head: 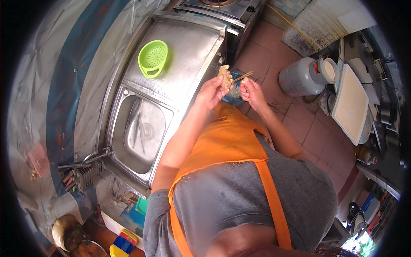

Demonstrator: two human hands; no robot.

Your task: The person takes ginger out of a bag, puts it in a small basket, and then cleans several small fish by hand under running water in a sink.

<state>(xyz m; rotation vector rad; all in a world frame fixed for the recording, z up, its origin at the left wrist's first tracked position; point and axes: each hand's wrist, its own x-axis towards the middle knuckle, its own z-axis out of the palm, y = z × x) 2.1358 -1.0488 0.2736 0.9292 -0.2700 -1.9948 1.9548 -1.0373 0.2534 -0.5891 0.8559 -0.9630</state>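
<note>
My left hand (210, 91) holds a knobbly piece of ginger root (225, 78) upright between thumb and fingers, beyond the front edge of the steel sink unit. A short way to the right, my right hand (253, 93) pinches a small pale-yellow bit (244, 81), which looks like ginger; the fingers hide most of it. Thin brown sticks (243, 76) show between the two hands, and I cannot tell whether the right hand touches them. Below the hands is a blue plastic bag (236, 96), partly hidden.
On the steel drainboard (189, 48) sits a green strainer (153, 59). Long silvery things, perhaps fish, (140, 128) lie in the sink basin (120, 141). A stove (215, 11) stands at the far end. To the right are a grey gas cylinder (301, 77) and a white cutting board (350, 104).
</note>
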